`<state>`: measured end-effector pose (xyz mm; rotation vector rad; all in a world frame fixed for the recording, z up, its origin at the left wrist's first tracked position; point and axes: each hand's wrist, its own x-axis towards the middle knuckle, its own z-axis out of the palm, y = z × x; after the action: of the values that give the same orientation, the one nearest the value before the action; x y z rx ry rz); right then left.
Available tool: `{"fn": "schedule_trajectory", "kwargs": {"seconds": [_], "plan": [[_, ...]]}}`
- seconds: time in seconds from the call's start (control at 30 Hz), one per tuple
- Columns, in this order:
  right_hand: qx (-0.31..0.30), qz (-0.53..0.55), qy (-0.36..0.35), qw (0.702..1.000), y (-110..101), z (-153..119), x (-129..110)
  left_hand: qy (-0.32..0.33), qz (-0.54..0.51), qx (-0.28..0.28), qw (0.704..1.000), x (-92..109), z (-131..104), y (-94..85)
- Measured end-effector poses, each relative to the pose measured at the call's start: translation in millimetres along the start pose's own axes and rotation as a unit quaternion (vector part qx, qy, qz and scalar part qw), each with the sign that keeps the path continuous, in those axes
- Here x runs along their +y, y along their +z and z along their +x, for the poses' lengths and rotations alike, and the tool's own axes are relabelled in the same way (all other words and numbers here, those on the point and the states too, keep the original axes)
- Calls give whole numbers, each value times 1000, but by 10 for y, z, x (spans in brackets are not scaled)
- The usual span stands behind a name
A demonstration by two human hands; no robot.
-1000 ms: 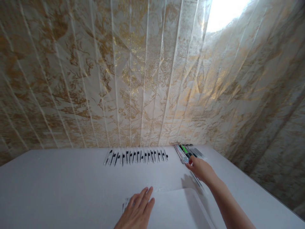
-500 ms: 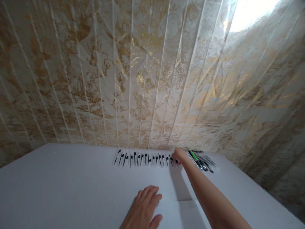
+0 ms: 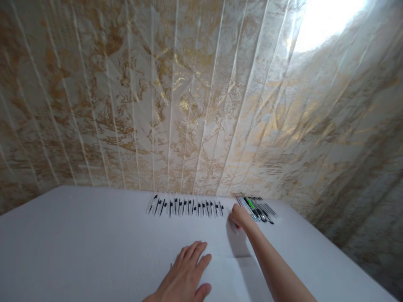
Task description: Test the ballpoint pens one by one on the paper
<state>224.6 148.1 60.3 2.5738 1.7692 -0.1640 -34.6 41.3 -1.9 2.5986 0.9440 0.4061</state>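
My right hand (image 3: 239, 216) is closed at the right end of a row of pen parts, its fingers round a slim pen (image 3: 237, 227). Only a dark sliver and a red spot of that pen show below the fingers; the rest is hidden. Left of it runs the row of clear tubes and thin black pieces (image 3: 185, 206), lying side by side, slightly slanted. My left hand (image 3: 188, 268) lies palm down nearer to me, fingers spread, holding nothing.
Right of my right hand lies a bunch of pens (image 3: 256, 209), one bright green, with thin dark rods (image 3: 268, 209) beside them. A white table (image 3: 94, 235) carries everything. Gold-patterned pleated fabric (image 3: 189, 105) hangs behind its far edge.
My right hand has drawn slightly toward me, and the piece at the row's right end is gone from its spot. My left hand stays spread on the table. The view has shifted slightly.
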Motion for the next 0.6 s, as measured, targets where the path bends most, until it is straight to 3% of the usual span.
{"fn": "schedule_trajectory", "kwargs": {"seconds": [0.27,0.4,0.6], "plan": [[-3,39,-99,994,24,-680,-41,2,-11,37,999,48,-33,-14],[5,45,-110,993,-100,-727,18,-3,-18,31,999,46,-32,-7],[27,-8,-38,999,-302,-631,357,-21,-26,32,999,132,44,-153]]}}
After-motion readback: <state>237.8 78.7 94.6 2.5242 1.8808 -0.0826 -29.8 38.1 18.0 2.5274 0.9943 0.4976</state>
